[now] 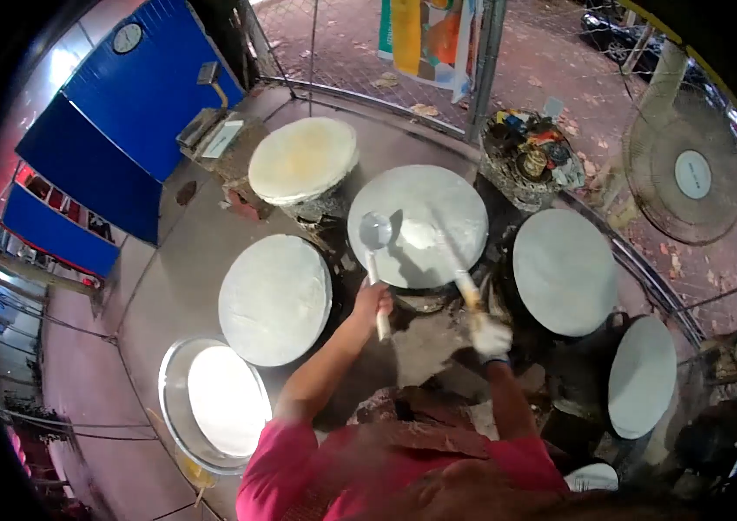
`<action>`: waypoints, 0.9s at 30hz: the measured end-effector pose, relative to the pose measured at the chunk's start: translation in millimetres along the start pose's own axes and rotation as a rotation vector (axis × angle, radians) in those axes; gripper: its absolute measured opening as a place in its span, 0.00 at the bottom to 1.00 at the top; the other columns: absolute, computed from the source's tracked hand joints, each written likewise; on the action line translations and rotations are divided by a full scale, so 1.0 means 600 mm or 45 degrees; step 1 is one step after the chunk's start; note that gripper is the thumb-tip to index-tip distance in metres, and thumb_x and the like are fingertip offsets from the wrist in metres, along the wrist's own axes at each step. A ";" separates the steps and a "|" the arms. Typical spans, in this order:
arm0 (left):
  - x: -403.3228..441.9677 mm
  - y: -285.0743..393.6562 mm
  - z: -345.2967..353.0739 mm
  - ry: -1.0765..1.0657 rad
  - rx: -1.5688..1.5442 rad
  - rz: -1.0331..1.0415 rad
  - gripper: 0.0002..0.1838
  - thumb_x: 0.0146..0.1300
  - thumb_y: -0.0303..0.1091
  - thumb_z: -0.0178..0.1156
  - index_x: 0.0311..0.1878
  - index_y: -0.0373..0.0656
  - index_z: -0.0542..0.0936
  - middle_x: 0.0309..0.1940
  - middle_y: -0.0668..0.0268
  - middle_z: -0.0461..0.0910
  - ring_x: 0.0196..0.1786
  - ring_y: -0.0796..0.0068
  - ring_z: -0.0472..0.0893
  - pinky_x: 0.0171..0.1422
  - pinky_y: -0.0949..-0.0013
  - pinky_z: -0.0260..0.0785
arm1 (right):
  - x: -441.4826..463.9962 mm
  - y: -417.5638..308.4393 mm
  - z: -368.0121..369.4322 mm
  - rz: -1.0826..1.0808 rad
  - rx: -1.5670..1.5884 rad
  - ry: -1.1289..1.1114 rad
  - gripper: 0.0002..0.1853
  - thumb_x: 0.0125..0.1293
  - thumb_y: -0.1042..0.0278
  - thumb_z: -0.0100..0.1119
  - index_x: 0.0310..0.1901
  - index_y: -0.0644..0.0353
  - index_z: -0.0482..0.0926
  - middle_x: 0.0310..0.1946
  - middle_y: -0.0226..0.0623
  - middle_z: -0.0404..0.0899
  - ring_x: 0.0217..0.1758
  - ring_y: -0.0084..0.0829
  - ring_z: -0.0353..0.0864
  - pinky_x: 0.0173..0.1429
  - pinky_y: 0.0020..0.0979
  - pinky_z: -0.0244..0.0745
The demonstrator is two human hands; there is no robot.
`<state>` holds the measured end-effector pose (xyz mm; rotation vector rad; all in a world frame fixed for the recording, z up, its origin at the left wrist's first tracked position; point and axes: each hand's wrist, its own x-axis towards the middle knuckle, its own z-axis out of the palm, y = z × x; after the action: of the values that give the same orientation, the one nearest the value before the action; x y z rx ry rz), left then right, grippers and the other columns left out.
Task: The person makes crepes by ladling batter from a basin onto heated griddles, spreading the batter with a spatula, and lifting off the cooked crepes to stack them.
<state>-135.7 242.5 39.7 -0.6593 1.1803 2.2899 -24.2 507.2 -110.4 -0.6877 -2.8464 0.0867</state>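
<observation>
My left hand (373,300) is closed around the pale handle of a ladle (375,231). The ladle's bowl is over the left part of a round, white-coated griddle (464,200) in front of me. My right hand (492,337), in a white glove and blurred, grips a wooden-handled tool (470,293) that reaches over the same griddle. The tool's far end is smeared by motion, so its kind is unclear. Near it, a brighter white patch of what looks like batter (419,234) lies on the griddle.
More round white-topped griddles stand around me: far left (303,161), left (274,300), right (565,272) and far right (642,376). A metal basin (168,375) of white liquid (228,401) is at lower left. A fan (692,174) and a cluttered stand (532,161) are at right.
</observation>
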 end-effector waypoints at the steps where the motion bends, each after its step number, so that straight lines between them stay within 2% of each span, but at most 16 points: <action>1: 0.036 -0.023 -0.008 -0.099 -0.060 -0.113 0.09 0.58 0.26 0.49 0.28 0.48 0.60 0.13 0.73 0.57 0.12 0.81 0.58 0.12 0.76 0.52 | -0.021 -0.032 -0.034 -0.119 0.158 0.089 0.15 0.59 0.47 0.52 0.40 0.43 0.81 0.14 0.39 0.72 0.17 0.37 0.73 0.22 0.38 0.68; 4: 0.020 -0.028 0.002 -0.185 -0.181 -0.285 0.13 0.61 0.30 0.50 0.23 0.48 0.60 0.14 0.71 0.61 0.12 0.82 0.60 0.13 0.77 0.53 | -0.059 -0.105 -0.091 -0.149 0.351 0.019 0.13 0.58 0.47 0.55 0.34 0.44 0.83 0.16 0.39 0.75 0.15 0.37 0.72 0.21 0.35 0.68; 6: -0.036 0.005 -0.086 -0.385 -0.635 -0.696 0.13 0.64 0.36 0.48 0.24 0.47 0.61 0.14 0.73 0.61 0.10 0.83 0.58 0.11 0.79 0.51 | -0.085 -0.117 -0.171 -0.106 0.407 0.015 0.12 0.58 0.50 0.57 0.32 0.46 0.82 0.17 0.36 0.76 0.16 0.37 0.72 0.22 0.35 0.69; 7: -0.091 0.007 -0.110 -0.351 -0.374 -0.473 0.15 0.65 0.39 0.47 0.23 0.47 0.61 0.13 0.74 0.60 0.10 0.84 0.57 0.10 0.79 0.50 | -0.094 -0.109 -0.188 -0.420 0.518 0.432 0.08 0.57 0.54 0.59 0.30 0.46 0.82 0.17 0.31 0.75 0.15 0.34 0.72 0.21 0.33 0.69; 8: -0.152 0.011 -0.122 -0.328 -0.101 -0.246 0.17 0.66 0.42 0.46 0.22 0.48 0.61 0.12 0.75 0.58 0.09 0.84 0.56 0.09 0.80 0.49 | -0.114 -0.086 -0.153 -0.559 0.274 0.475 0.09 0.56 0.54 0.59 0.34 0.45 0.81 0.20 0.33 0.77 0.18 0.32 0.75 0.24 0.33 0.69; 10: -0.183 0.017 -0.139 -0.180 -0.123 -0.480 0.20 0.66 0.47 0.47 0.20 0.49 0.61 0.11 0.75 0.56 0.09 0.84 0.55 0.08 0.80 0.48 | -0.149 -0.095 -0.151 -0.623 0.154 0.403 0.08 0.55 0.54 0.60 0.33 0.47 0.81 0.25 0.35 0.78 0.21 0.33 0.76 0.27 0.35 0.70; 13: -0.149 0.025 -0.209 -0.412 -0.675 -1.107 0.20 0.66 0.49 0.47 0.22 0.47 0.62 0.12 0.75 0.56 0.11 0.84 0.56 0.10 0.80 0.49 | -0.186 -0.129 -0.185 -0.343 0.078 0.298 0.09 0.55 0.54 0.59 0.34 0.47 0.81 0.23 0.36 0.75 0.27 0.35 0.77 0.33 0.36 0.72; 16: -0.190 0.045 -0.216 -0.479 -0.722 -1.135 0.23 0.66 0.53 0.44 0.21 0.46 0.63 0.12 0.74 0.58 0.12 0.83 0.58 0.12 0.78 0.50 | -0.218 -0.136 -0.195 -0.324 0.099 0.614 0.16 0.59 0.54 0.55 0.43 0.56 0.78 0.40 0.38 0.78 0.37 0.39 0.78 0.40 0.36 0.74; 17: -0.207 0.051 -0.219 -0.455 -0.649 -1.116 0.24 0.66 0.54 0.43 0.22 0.46 0.64 0.13 0.74 0.59 0.12 0.83 0.58 0.12 0.77 0.51 | -0.241 -0.119 -0.133 -0.639 -0.365 0.720 0.18 0.60 0.54 0.54 0.45 0.58 0.76 0.40 0.37 0.78 0.39 0.37 0.78 0.41 0.36 0.75; 18: -0.214 0.052 -0.238 -0.433 -0.464 -1.090 0.24 0.66 0.55 0.42 0.23 0.45 0.65 0.13 0.73 0.60 0.12 0.83 0.59 0.13 0.76 0.51 | -0.247 -0.121 -0.100 -0.439 0.493 0.119 0.19 0.60 0.54 0.54 0.47 0.59 0.75 0.41 0.36 0.77 0.41 0.32 0.78 0.41 0.34 0.75; 19: -0.216 0.053 -0.241 -0.568 -0.570 -1.144 0.24 0.67 0.54 0.40 0.28 0.42 0.67 0.14 0.72 0.61 0.12 0.82 0.58 0.13 0.76 0.51 | -0.251 -0.121 -0.066 0.049 1.287 -0.211 0.20 0.61 0.55 0.54 0.49 0.60 0.73 0.41 0.34 0.77 0.42 0.27 0.77 0.41 0.33 0.76; 20: -0.218 0.052 -0.243 -0.708 -0.666 -1.200 0.25 0.68 0.54 0.38 0.33 0.39 0.69 0.14 0.72 0.62 0.13 0.81 0.58 0.13 0.76 0.50 | -0.241 -0.132 -0.158 -0.006 0.816 -0.139 0.16 0.61 0.52 0.53 0.41 0.57 0.75 0.32 0.33 0.75 0.33 0.28 0.76 0.32 0.32 0.74; 21: -0.195 0.046 -0.253 -0.964 -0.672 -1.300 0.23 0.69 0.52 0.38 0.30 0.41 0.67 0.13 0.71 0.60 0.13 0.81 0.59 0.14 0.76 0.49 | -0.228 -0.138 -0.251 -0.025 0.347 -0.149 0.16 0.61 0.49 0.52 0.32 0.53 0.77 0.23 0.31 0.74 0.24 0.29 0.76 0.23 0.32 0.71; 23: -0.199 0.034 -0.221 -0.928 -0.503 -1.391 0.24 0.69 0.54 0.38 0.26 0.44 0.64 0.13 0.70 0.59 0.13 0.81 0.59 0.14 0.76 0.49 | -0.283 -0.112 -0.300 0.183 0.610 0.180 0.16 0.60 0.50 0.52 0.40 0.53 0.76 0.24 0.37 0.75 0.23 0.36 0.73 0.31 0.39 0.70; 25: -0.191 -0.017 -0.198 -0.910 -0.080 -1.414 0.20 0.69 0.51 0.39 0.32 0.45 0.67 0.14 0.71 0.59 0.13 0.82 0.60 0.12 0.79 0.52 | -0.395 -0.049 -0.344 0.780 0.914 -0.033 0.16 0.61 0.51 0.51 0.44 0.50 0.76 0.28 0.40 0.77 0.31 0.43 0.78 0.37 0.42 0.71; 27: -0.236 -0.068 -0.181 -0.750 -0.080 -1.511 0.16 0.70 0.49 0.39 0.39 0.47 0.69 0.15 0.71 0.57 0.13 0.81 0.59 0.11 0.78 0.52 | -0.521 0.007 -0.341 0.938 0.753 0.041 0.15 0.60 0.53 0.52 0.43 0.52 0.76 0.31 0.42 0.78 0.35 0.42 0.78 0.41 0.38 0.72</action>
<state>19.3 145.3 45.6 -0.4478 0.2554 1.3189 294.1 369.7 29.4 -1.4838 -2.1857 0.9555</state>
